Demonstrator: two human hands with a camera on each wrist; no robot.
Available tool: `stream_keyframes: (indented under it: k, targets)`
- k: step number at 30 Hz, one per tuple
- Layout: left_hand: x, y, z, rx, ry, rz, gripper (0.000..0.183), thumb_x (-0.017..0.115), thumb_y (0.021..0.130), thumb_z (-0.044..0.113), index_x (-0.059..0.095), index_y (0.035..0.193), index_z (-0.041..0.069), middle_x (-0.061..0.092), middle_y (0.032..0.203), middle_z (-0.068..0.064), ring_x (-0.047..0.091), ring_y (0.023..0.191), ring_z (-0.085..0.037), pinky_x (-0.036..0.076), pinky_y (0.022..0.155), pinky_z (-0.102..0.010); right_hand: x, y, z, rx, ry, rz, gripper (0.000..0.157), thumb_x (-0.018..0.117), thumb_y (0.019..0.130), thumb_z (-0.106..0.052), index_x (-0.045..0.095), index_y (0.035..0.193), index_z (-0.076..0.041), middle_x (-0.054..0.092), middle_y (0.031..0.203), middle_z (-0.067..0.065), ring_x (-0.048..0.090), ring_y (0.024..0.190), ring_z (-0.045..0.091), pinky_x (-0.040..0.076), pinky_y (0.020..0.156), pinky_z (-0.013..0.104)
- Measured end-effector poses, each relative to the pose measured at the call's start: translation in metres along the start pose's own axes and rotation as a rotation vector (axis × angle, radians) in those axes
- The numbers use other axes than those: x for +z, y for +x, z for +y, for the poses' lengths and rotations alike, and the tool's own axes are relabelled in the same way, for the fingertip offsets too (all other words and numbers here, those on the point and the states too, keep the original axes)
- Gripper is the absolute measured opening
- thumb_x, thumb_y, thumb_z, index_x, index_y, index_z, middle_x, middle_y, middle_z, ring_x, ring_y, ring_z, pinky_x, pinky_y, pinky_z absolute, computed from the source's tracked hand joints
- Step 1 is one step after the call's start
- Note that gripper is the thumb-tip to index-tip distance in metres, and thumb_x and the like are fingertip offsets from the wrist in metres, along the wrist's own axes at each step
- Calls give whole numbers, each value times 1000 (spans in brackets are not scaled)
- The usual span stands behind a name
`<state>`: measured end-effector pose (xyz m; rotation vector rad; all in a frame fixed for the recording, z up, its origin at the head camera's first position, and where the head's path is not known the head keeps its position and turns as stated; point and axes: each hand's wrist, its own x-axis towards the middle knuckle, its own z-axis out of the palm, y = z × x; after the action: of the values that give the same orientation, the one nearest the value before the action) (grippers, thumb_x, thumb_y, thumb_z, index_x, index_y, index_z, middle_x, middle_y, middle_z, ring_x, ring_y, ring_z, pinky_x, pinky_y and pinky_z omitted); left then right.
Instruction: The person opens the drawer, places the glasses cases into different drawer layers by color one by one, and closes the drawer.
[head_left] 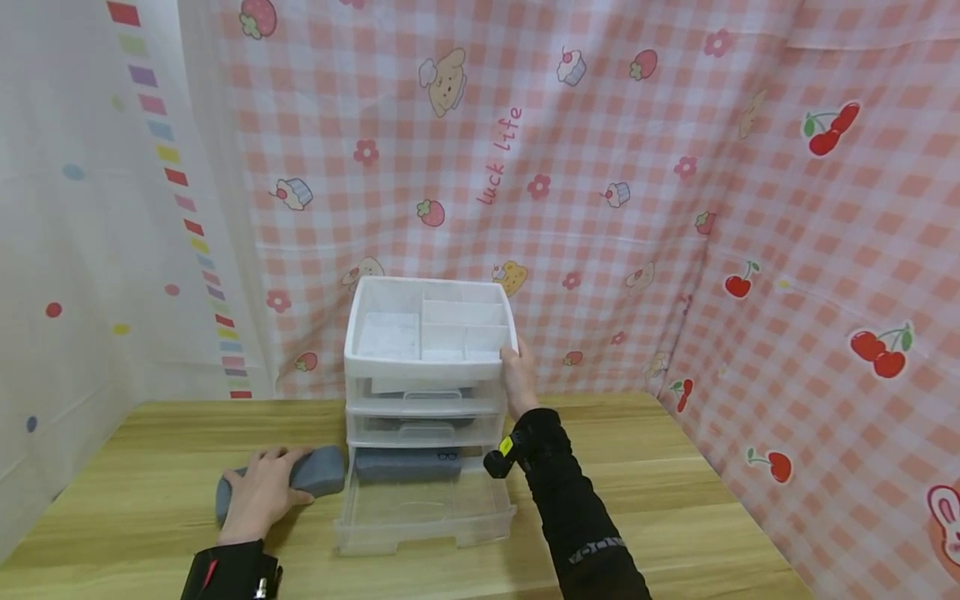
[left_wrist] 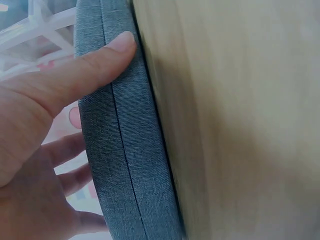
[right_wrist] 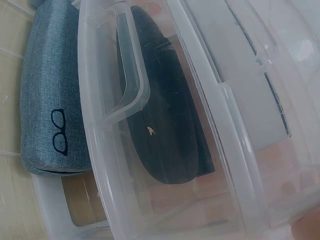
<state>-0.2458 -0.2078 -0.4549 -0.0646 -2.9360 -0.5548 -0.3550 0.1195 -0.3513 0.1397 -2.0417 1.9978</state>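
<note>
A grey-blue fabric glasses case [head_left: 318,472] lies on the table left of the drawer organizer. My left hand [head_left: 262,492] grips it from above, with the thumb [left_wrist: 107,60] on its near side and the fingers on the far side. A white plastic drawer organizer [head_left: 423,367] stands before me. My right hand [head_left: 519,379] holds its right front corner, thumb at the top rim. The clear bottom drawer [head_left: 427,529] is pulled out. At its back lies another grey-blue glasses case [right_wrist: 52,100] with a small glasses print.
Behind the closed middle drawer front [right_wrist: 102,150] shows a dark, rounded case [right_wrist: 160,110]. The top drawer holds a pale flat item [right_wrist: 235,90]. Divided compartments [head_left: 465,325] top the organizer. Checked curtains [head_left: 600,233] hang behind and right of the wooden table [head_left: 637,467].
</note>
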Motion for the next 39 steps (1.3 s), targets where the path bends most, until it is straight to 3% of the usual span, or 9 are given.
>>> stream_keyframes:
  k: [14, 19, 24, 32, 39]
  targets:
    - [-2, -7, 0, -20, -10, 16, 68, 86, 61, 26, 62, 123, 10, 55, 121, -31, 45, 107, -55, 29, 80, -77, -1, 0, -1, 27, 5, 4, 52, 39, 89, -10, 44, 141, -10, 47, 143, 10, 45, 122, 27, 32, 108, 46]
    - [-10, -7, 1, -28, 2, 15, 71, 88, 58, 31, 64, 121, 10, 61, 116, -29, 55, 99, -50, 44, 67, -62, 0, 1, 1, 26, 4, 5, 54, 40, 88, -10, 44, 141, -12, 48, 143, 9, 45, 119, 26, 32, 105, 44]
    - [-25, -10, 6, -25, 9, 28, 72, 89, 57, 32, 65, 120, 9, 64, 112, -27, 60, 91, -47, 47, 58, -51, 0, 0, -1, 23, 1, 3, 54, 39, 88, -10, 43, 142, -12, 47, 144, 9, 45, 120, 26, 31, 106, 43]
    - [-45, -17, 17, 10, 45, 120, 73, 89, 54, 33, 66, 119, 9, 66, 108, -26, 59, 85, -44, 45, 58, -53, 0, 0, -1, 26, 12, 2, 50, 39, 90, -11, 44, 140, -8, 48, 141, 12, 45, 122, 27, 32, 108, 46]
    - [-57, -22, 33, 84, 80, 235, 72, 90, 51, 31, 68, 117, 12, 65, 111, -27, 56, 90, -45, 47, 65, -57, 0, 1, -1, 27, 26, 2, 51, 39, 90, -10, 43, 141, -9, 47, 143, 11, 44, 124, 26, 30, 110, 46]
